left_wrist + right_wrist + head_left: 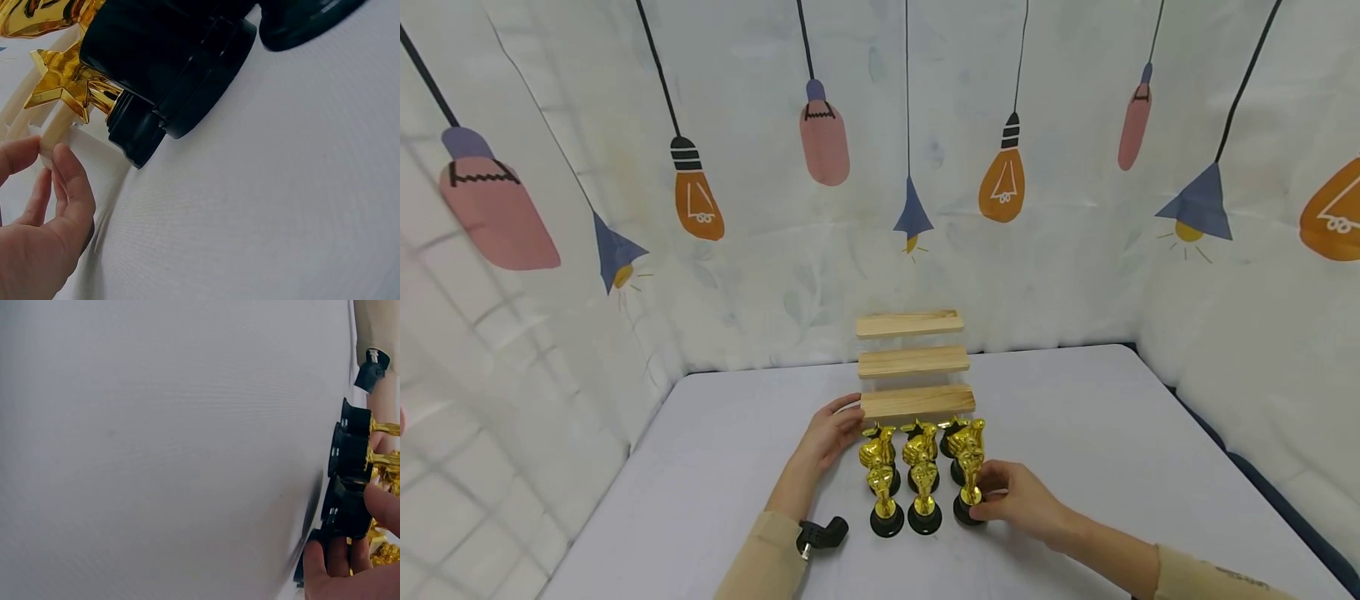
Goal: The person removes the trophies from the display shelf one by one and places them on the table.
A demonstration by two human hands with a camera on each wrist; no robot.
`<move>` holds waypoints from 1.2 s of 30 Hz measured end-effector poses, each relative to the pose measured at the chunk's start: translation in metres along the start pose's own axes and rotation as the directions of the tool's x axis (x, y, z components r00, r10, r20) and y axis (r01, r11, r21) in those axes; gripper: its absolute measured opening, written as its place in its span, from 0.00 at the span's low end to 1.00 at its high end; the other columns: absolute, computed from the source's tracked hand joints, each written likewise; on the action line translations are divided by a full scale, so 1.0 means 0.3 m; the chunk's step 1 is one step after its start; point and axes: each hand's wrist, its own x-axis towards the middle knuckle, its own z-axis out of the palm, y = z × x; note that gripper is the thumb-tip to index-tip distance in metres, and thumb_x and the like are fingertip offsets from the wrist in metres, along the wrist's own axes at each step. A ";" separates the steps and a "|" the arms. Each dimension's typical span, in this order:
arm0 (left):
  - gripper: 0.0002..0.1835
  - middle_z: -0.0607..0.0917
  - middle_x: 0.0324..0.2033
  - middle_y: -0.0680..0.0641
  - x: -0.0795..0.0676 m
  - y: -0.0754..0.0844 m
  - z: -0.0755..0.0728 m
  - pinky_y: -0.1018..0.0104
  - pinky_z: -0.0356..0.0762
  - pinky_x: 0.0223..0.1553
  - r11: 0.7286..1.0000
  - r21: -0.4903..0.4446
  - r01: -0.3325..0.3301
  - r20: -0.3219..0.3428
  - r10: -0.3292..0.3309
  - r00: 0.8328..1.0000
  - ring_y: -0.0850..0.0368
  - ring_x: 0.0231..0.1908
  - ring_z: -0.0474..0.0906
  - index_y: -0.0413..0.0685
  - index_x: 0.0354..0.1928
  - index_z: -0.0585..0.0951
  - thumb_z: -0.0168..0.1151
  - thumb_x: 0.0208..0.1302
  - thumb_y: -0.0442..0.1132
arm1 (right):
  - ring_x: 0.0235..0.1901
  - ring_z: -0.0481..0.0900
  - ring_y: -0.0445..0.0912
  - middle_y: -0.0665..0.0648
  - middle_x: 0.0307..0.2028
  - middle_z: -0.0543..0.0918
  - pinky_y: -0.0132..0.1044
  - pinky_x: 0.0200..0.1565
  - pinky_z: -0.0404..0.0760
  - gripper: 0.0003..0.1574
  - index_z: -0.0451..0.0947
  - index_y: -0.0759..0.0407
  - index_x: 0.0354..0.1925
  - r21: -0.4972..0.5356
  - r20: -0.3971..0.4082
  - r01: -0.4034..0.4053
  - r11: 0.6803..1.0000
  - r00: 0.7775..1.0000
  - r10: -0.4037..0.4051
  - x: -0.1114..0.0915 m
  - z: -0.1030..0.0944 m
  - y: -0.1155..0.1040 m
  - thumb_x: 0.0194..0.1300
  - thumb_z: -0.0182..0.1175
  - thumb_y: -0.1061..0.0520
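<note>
My left hand (831, 435) pinches the left end of the lowest wooden board (917, 402) of a three-tier rack. In the left wrist view, thumb and fingers close on that board's end (55, 132). My right hand (1026, 500) holds the front right gold trophy (970, 458) low down, at its black base (350, 512). To its left stand a middle gold trophy (922, 475) and a left gold trophy (880, 479), both upright on black bases. Behind this front row are star-topped trophies (953, 427), partly hidden.
Above the lowest board, a middle board (913, 362) and a top board (910, 324) step up toward the back curtain (745, 283) with printed lamps. A white cloth covers the table (1075, 417). A black wrist device (823, 533) sits on the left forearm.
</note>
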 end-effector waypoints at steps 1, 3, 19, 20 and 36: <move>0.27 0.80 0.55 0.36 0.000 0.001 0.001 0.66 0.83 0.45 1.000 0.000 -0.001 0.001 0.001 1.000 0.56 0.45 0.82 0.33 0.70 0.70 0.62 0.71 0.28 | 0.45 0.80 0.49 0.55 0.41 0.82 0.39 0.49 0.83 0.20 0.78 0.69 0.45 0.000 -0.002 -0.003 1.000 1.000 0.003 0.001 0.002 0.004 0.55 0.74 0.68; 0.27 0.80 0.56 0.35 0.000 0.002 0.002 0.65 0.83 0.46 1.000 -0.001 0.001 0.002 -0.001 1.000 0.56 0.46 0.82 0.33 0.70 0.70 0.62 0.71 0.29 | 0.44 0.80 0.49 0.55 0.41 0.82 0.37 0.47 0.83 0.20 0.78 0.69 0.45 0.006 -0.003 -0.009 1.000 1.000 0.009 0.003 0.004 0.013 0.55 0.74 0.68; 0.27 0.80 0.54 0.35 -0.004 0.012 0.004 0.65 0.83 0.46 1.000 0.002 0.003 0.015 -0.003 1.000 0.55 0.45 0.82 0.32 0.70 0.70 0.62 0.71 0.28 | 0.46 0.80 0.49 0.54 0.41 0.83 0.45 0.50 0.82 0.25 0.79 0.67 0.46 -0.113 -0.059 -0.054 0.992 0.997 0.047 0.013 0.026 0.005 0.51 0.77 0.67; 0.26 0.80 0.54 0.35 -0.004 0.013 0.003 0.65 0.83 0.46 1.000 0.002 0.003 0.012 -0.003 1.000 0.56 0.44 0.82 0.32 0.70 0.70 0.62 0.71 0.28 | 0.45 0.80 0.49 0.54 0.41 0.83 0.47 0.51 0.81 0.25 0.79 0.66 0.46 -0.126 -0.066 -0.049 0.991 0.997 0.041 0.014 0.027 0.004 0.50 0.77 0.66; 0.26 0.80 0.53 0.35 -0.022 0.051 -0.062 0.59 0.83 0.50 0.983 0.178 -0.040 0.025 0.036 0.999 0.52 0.43 0.81 0.31 0.69 0.71 0.63 0.73 0.33 | 0.42 0.79 0.50 0.56 0.42 0.83 0.40 0.43 0.81 0.26 0.78 0.67 0.50 -0.117 0.013 -0.047 0.992 0.999 0.049 -0.002 -0.097 0.009 0.53 0.74 0.68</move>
